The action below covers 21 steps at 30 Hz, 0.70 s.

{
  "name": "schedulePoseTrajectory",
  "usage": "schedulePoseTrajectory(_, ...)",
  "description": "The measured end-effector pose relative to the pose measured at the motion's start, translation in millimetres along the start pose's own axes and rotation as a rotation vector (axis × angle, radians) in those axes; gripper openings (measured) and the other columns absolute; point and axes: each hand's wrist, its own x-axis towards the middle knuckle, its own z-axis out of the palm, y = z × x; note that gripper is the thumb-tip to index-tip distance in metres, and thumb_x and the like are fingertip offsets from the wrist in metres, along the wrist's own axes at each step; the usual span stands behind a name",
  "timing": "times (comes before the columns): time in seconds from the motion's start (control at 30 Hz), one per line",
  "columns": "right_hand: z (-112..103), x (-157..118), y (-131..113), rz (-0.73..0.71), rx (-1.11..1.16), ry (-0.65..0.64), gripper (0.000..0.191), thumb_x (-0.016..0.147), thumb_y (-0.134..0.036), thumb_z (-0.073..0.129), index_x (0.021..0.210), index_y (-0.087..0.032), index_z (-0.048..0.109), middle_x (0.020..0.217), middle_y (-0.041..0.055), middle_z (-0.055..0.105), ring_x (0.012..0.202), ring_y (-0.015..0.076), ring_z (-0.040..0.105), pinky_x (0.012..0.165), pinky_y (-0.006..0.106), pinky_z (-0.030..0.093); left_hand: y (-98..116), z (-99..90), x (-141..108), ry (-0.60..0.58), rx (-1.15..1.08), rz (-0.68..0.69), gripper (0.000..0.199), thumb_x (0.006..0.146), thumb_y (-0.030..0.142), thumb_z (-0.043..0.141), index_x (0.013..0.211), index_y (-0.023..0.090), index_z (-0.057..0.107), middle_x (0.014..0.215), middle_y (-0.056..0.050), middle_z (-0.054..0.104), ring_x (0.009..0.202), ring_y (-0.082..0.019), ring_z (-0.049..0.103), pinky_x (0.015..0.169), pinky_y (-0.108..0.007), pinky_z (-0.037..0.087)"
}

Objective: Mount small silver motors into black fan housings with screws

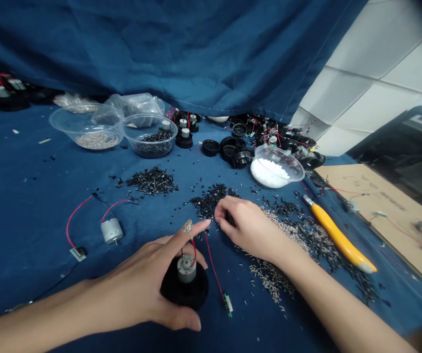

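My left hand [155, 279] is curled around a round black housing [185, 291] with a small silver motor [186, 268] upright on top. Its index finger stretches out toward my right hand, with a shiny ring-like piece at that finger. From the motor a red wire leads over to a small green circuit board [227, 304] on the cloth. Fingertips pinched together, my right hand [250, 225] is at the edge of a pile of tiny black parts [211, 198]. Whatever lies between those fingertips is too small to make out.
Loose silver screws [270, 277] spread under my right forearm, near a yellow-handled cutter [339, 235]. A loose motor [111, 230] with wires lies left. Behind are a bowl of white pieces [270, 171], a bowl of silver bits [96, 139], a bowl of black screws [155, 142] and black caps [231, 147].
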Motion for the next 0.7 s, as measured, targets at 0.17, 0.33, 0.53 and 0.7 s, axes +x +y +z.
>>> schedulePoseTrajectory(0.17, -1.5, -1.2, 0.5, 0.042, 0.084, 0.028, 0.011, 0.085, -0.014, 0.048, 0.080, -0.019, 0.056, 0.080, 0.0010, 0.060, 0.067, 0.0127, 0.049, 0.062, 0.028, 0.035, 7.2, -2.9, 0.3, 0.005, -0.081, -0.018, 0.111, 0.062, 0.036, 0.085, 0.147, 0.044, 0.014, 0.113, 0.004, 0.064, 0.107, -0.025, 0.057, 0.100, -0.044, 0.036)
schedulePoseTrajectory(0.33, -4.5, -1.1, 2.4, 0.168, 0.216, 0.065, 0.007, 0.077, -0.013, 0.052, 0.075, -0.018, 0.055, 0.070, -0.0005, 0.058, 0.062, 0.0125, 0.047, 0.060, 0.028, 0.034, 8.6, -4.8, 0.3, -0.001, -0.072, -0.040, 0.113, 0.061, 0.039, 0.085, 0.149, 0.040, 0.014, 0.111, 0.001, 0.064, 0.102, -0.026, 0.059, 0.096, -0.043, 0.039)
schedulePoseTrajectory(0.53, -9.6, -1.3, 15.3, 0.295, 0.492, -0.010, 0.010, 0.080, -0.022, 0.051, 0.077, -0.017, 0.058, 0.069, -0.0001, 0.056, 0.060, 0.0114, 0.047, 0.057, 0.025, 0.037, 2.4, -1.7, -0.1, 0.009, -0.042, 0.019, 0.111, 0.062, 0.040, 0.084, 0.148, 0.041, 0.014, 0.112, 0.000, 0.063, 0.104, -0.027, 0.058, 0.098, -0.045, 0.038)
schedulePoseTrajectory(0.7, -13.8, -1.9, 20.4, 0.358, 0.668, -0.078, 0.007, 0.076, -0.018, 0.052, 0.074, -0.016, 0.058, 0.065, -0.0008, 0.056, 0.058, 0.0099, 0.049, 0.056, 0.023, 0.038, 3.5, -1.3, -0.6, 0.012, -0.045, -0.010, 0.109, 0.061, 0.039, 0.085, 0.146, 0.043, 0.017, 0.112, 0.003, 0.063, 0.107, -0.027, 0.057, 0.100, -0.045, 0.036)
